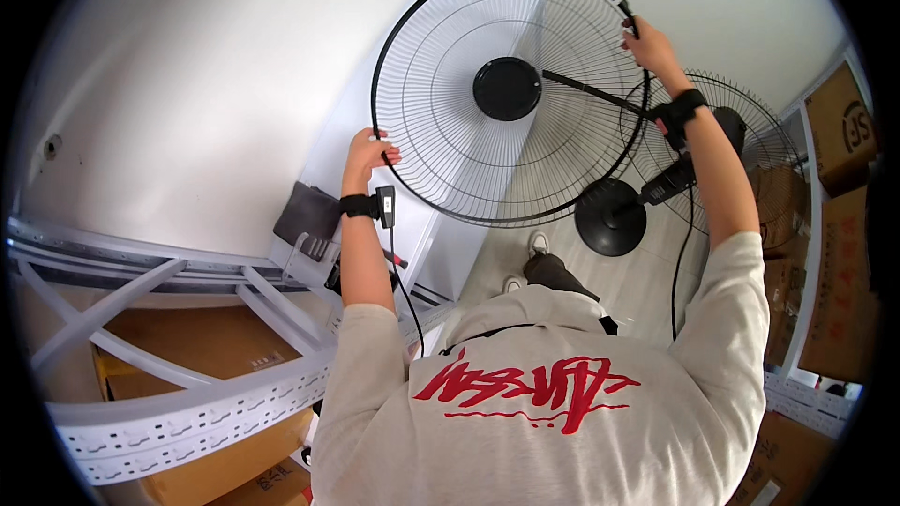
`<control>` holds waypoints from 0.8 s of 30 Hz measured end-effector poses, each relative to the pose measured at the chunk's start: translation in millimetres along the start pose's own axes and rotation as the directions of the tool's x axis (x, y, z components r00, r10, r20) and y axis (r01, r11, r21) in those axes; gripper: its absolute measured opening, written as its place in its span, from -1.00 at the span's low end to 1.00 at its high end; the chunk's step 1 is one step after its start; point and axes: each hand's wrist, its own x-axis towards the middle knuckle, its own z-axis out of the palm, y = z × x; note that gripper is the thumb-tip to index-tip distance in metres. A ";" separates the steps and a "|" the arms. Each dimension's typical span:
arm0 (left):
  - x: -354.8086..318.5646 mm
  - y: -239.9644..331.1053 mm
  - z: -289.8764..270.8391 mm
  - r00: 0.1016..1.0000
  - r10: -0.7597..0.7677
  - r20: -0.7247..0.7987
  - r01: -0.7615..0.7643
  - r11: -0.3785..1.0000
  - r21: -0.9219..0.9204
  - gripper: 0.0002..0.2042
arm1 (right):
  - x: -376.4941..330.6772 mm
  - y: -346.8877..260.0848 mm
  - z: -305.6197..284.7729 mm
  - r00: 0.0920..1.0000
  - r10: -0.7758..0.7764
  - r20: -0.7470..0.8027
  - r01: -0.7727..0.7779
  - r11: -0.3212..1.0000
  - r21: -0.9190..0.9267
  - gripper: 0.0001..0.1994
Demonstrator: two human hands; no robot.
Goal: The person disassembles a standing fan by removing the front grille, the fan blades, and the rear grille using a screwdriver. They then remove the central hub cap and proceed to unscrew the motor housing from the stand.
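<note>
Black wire makes the big round fan cover (pixel 507 89) in the upper middle of the frame, which could tip and knock the black, round-footed fan stand (pixel 602 230) right of centre if the grip slips. The left hand (pixel 369 154) curls round the cover's left rim and the right hand (pixel 651 47) grips its upper right; thin spokes (like sunbeams) spread from a flat middle.

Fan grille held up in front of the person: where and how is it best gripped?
Probably by the thick black rim of the grille, from opposite outer sides, much as the left hand and right hand hold it. The rim is a continuous hoop, sturdier-looking than the thin wires, and the wide, round shape would likely tilt if gripped on one side only.
</note>
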 end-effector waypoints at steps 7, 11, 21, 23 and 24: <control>28.8 -16.1 -26.9 0.984 0.012 -0.175 0.003 0.996 0.085 -0.73 | 88.5 5.9 119.8 0.994 -0.024 0.106 0.032 0.997 -0.068 -0.74; 48.6 -19.4 -37.3 0.979 0.007 -0.202 0.023 0.989 0.147 -0.74 | 108.6 12.8 185.0 0.995 -0.023 0.102 0.031 0.997 -0.076 -0.73; 93.8 -27.2 -29.3 0.972 -0.098 -0.213 0.121 0.988 0.098 -0.81 | 156.8 31.2 259.1 0.972 0.101 0.210 -0.111 0.993 0.034 -0.68; 93.1 -31.8 -23.4 0.969 -0.099 -0.227 0.114 0.992 0.058 -0.82 | 159.7 32.3 266.6 0.961 0.091 0.260 -0.115 0.990 0.078 -0.65; 93.0 -32.5 -19.0 0.960 -0.102 -0.262 0.119 0.992 0.049 -0.85 | 160.9 36.7 271.5 0.962 0.067 0.265 -0.099 0.989 0.110 -0.64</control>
